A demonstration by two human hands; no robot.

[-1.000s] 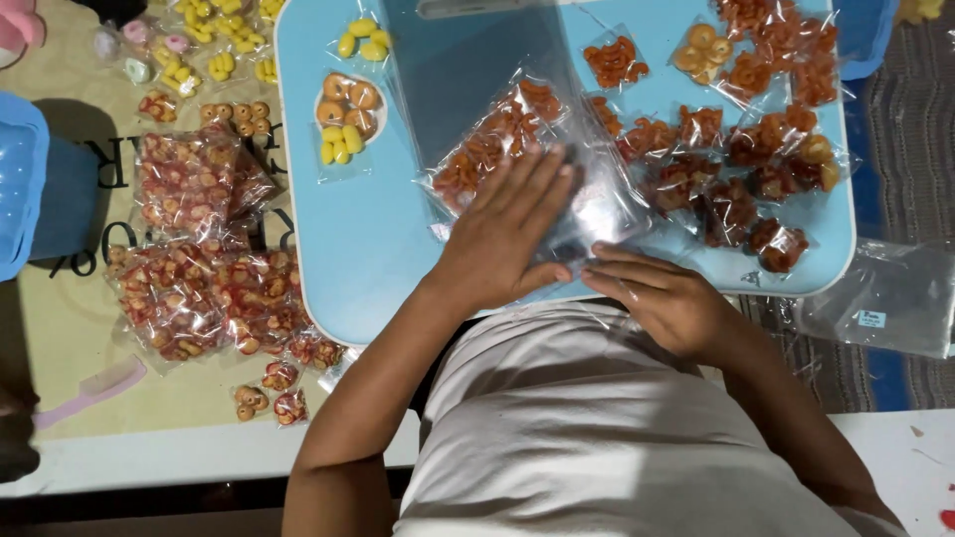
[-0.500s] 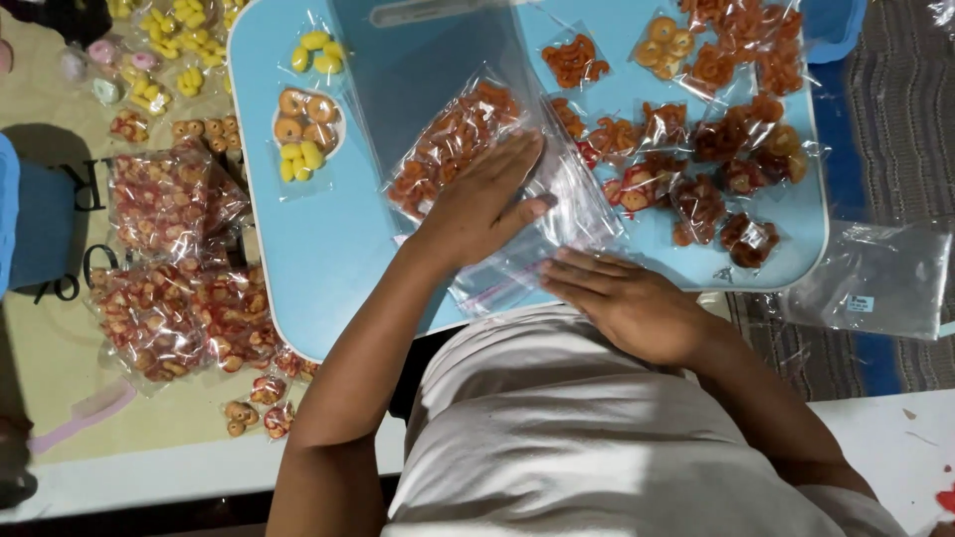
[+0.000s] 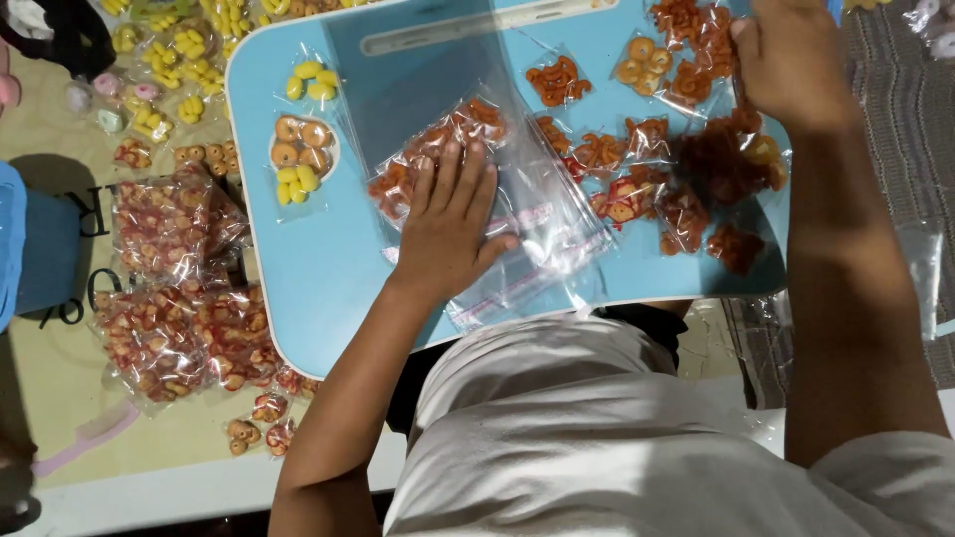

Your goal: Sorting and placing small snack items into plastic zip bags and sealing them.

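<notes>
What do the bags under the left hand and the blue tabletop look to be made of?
Bags: thin clear plastic film, glossy, going by the glare, wrinkles and pink zip strips. Tabletop: probably moulded plastic, smooth and semi-matte, with rounded corners and a soft sheen. The left hand presses flat on the bags.

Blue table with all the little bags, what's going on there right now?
A person sits at a light blue table sorting small clear packets of orange and yellow ring-shaped pieces. The left hand presses flat on a stack of clear zip bags, covering part of a filled bag of orange pieces. The right hand reaches to the table's far right corner, over a cluster of small packets. More filled bags lie on the floor to the left.
</notes>
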